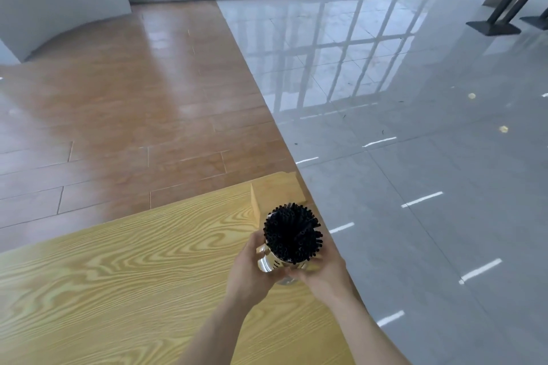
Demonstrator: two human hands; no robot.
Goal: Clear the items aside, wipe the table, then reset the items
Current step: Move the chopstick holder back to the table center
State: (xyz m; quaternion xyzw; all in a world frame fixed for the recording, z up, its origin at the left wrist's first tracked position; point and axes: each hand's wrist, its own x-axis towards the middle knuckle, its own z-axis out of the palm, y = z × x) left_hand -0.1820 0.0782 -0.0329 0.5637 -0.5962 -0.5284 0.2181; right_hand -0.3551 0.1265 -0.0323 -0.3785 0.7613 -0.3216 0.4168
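Both hands, the left hand (252,264) and right hand (323,272), clasp the upright metal holder (268,262) of black straws (292,231) between them, near the table (118,275) corner beside the wooden box (275,190).

Table (118,261) bare leftward, free passage; wooden box (275,190) blocks far right corner.

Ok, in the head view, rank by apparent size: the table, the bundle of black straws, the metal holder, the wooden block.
1. Table, by far.
2. Straws.
3. Block, looks close to the straws; unsure.
4. Holder, mostly hidden by the hands and straws, so unsure.
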